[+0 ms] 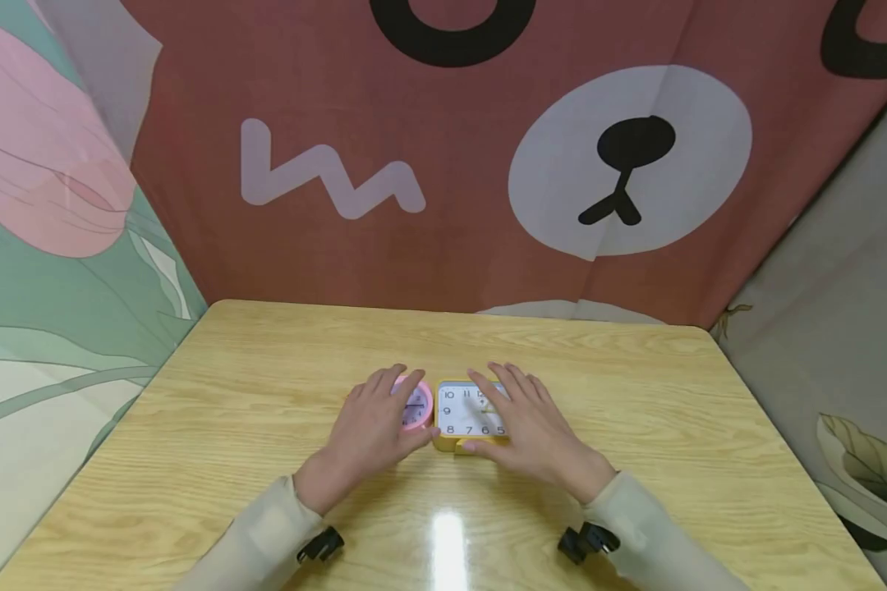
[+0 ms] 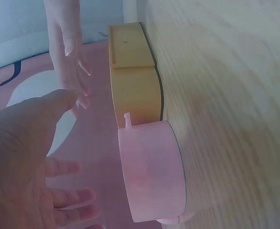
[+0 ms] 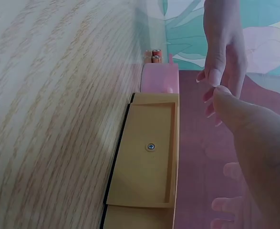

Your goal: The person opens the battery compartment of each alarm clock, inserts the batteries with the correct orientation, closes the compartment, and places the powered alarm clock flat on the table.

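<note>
Glossy wood-grain table [image 1: 658,402] is catching a glare streak [image 1: 448,546] at 6 o'clock; bear-print cloth [image 1: 458,254] is hanging at 12, floral cloth [image 1: 37,279] at 10; round pink clock [image 1: 416,406] and rounded-rectangle yellow clock [image 1: 461,412], smooth-shelled, are lying face-up mid-table, pink at yellow's 9; left hand [image 1: 375,424] is hovering over pink, right hand [image 1: 535,431] over yellow, both released, fingers extended.

Soft, even light filled the head view; a white glare [image 1: 449,546] streaked the table [image 1: 658,410]; both wrist views looked hazy and pale, their fine detail soft.
</note>
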The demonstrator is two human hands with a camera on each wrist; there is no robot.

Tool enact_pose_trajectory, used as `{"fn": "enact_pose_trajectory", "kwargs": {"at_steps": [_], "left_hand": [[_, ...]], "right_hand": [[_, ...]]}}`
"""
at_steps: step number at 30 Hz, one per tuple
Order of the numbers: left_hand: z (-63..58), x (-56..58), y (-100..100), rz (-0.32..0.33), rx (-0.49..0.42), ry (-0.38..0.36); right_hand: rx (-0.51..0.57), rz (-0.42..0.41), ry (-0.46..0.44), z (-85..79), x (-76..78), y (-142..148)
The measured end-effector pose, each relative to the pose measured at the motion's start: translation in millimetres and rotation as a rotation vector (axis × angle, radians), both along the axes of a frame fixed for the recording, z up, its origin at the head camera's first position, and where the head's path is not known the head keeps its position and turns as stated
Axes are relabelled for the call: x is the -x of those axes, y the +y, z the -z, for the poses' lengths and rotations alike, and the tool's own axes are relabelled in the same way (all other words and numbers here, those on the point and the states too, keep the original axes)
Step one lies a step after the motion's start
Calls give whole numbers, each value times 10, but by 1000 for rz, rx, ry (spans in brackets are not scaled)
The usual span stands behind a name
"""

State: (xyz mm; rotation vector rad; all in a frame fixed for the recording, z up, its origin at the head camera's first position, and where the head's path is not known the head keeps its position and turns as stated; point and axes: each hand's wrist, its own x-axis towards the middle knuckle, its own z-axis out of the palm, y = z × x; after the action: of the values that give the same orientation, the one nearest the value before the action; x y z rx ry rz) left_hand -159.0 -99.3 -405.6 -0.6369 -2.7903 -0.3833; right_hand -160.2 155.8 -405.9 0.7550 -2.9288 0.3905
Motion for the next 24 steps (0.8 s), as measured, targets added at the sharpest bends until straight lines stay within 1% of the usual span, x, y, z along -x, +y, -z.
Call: {"fn": "enact_pose_trajectory", "kwargs": {"at_steps": [6, 13, 18, 24], "left_hand": [[-9, 10, -6, -4, -3, -1], [27, 37, -11, -8, -14, 9], [36, 51, -18, -11, -13, 15], [38, 69, -24, -8, -8, -5]], "right_hand": [[20, -17, -39, -14, 18, -23], [38, -46, -52, 5, 55, -73], [27, -53, -55, 32, 91, -97], [13, -61, -70, 43, 118, -126]]}}
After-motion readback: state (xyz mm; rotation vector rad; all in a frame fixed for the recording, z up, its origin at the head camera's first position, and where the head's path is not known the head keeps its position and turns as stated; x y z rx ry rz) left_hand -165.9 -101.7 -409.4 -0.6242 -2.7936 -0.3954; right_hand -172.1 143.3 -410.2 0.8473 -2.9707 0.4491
